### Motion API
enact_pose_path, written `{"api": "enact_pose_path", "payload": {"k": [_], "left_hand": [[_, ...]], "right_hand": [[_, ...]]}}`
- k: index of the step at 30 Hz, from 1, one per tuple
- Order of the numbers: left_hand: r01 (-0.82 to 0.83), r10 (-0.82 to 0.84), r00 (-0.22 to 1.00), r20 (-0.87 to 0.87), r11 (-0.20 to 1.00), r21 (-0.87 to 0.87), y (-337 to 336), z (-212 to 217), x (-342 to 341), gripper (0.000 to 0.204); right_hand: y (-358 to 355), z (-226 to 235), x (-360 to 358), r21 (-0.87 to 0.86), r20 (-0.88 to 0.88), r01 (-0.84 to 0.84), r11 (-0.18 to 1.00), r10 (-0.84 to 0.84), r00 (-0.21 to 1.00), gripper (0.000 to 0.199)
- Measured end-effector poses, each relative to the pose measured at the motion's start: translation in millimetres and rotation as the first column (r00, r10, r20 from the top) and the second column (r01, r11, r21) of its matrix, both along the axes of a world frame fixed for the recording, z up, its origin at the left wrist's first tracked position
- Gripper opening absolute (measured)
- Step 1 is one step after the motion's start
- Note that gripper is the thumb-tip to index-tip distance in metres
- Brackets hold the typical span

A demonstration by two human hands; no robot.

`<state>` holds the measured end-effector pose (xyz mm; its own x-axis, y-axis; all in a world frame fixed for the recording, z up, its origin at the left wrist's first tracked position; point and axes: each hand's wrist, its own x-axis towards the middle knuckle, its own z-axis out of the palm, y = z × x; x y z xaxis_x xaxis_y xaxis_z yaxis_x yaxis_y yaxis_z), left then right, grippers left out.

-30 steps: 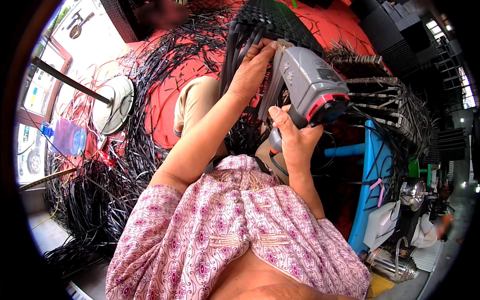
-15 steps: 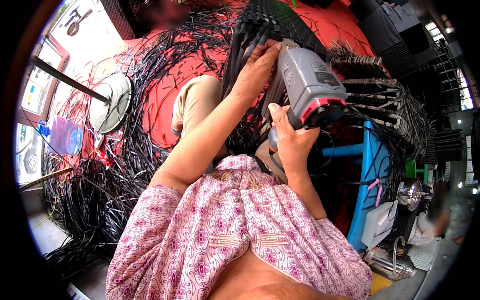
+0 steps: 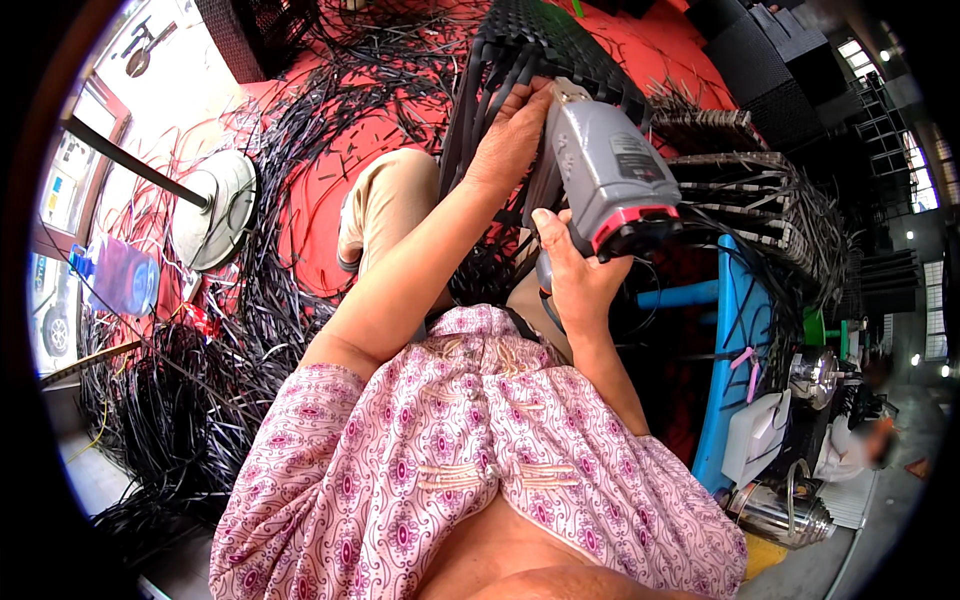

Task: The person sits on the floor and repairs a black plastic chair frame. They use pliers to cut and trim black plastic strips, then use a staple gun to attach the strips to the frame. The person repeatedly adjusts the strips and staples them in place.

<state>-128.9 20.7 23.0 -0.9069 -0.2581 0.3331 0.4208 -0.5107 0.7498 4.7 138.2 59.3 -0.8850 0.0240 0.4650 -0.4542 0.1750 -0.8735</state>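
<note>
Within arm's reach ahead, the right hand [image 3: 583, 272] grips the handle of a bulky grey power tool with a red-and-black rear end [image 3: 615, 165]. The tool's long axis slants from that near, rightward end to its silver metal nose [image 3: 567, 90], farther off and leftward. Just left of the nose is the left hand [image 3: 508, 142], the nearer to it, fingers curled; whether they pinch anything is hidden. Flat black plastic strips [image 3: 462, 135] hang beside it, and beyond both hands lies a black woven plastic piece [image 3: 575, 45], partly covered by the tool.
</note>
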Motion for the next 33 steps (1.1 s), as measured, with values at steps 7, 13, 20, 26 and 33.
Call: {"api": "enact_pose_path", "payload": {"k": [7, 13, 20, 26, 33], "left_hand": [[0.046, -0.046, 0.998, 0.037, 0.999, -0.013, -2.3, 4.4, 1.7, 0.013], [-0.024, 0.024, 1.000, 0.004, 0.999, -0.034, -1.7, 2.5, -0.2, 0.012], [-0.032, 0.031, 0.999, -0.033, 0.998, -0.049, -1.8, 7.1, 0.4, 0.017], [-0.203, 0.151, 0.978, -0.143, 0.836, -0.510, -7.5, 17.4, 23.3, 0.036], [0.075, 0.019, 0.955, 0.295, 0.950, -0.304, 5.9, 76.6, 124.0, 0.054]], "right_hand": [[-2.4, 10.5, -9.2, 0.116, -0.094, 0.011, 0.993, 0.000, 0.996, 0.025], [-5.5, 16.9, -8.9, 0.149, -0.141, 0.046, 0.988, -0.025, 0.990, 0.018], [-11.2, 32.9, -0.6, 0.120, 0.056, 0.052, 0.991, -0.059, 0.997, 0.015], [3.0, 42.5, 0.3, -0.234, 0.210, -0.054, 0.971, 0.105, 0.972, 0.038], [33.5, 30.4, 16.6, -0.259, 0.132, 0.006, 0.966, 0.029, 0.991, 0.037]]}}
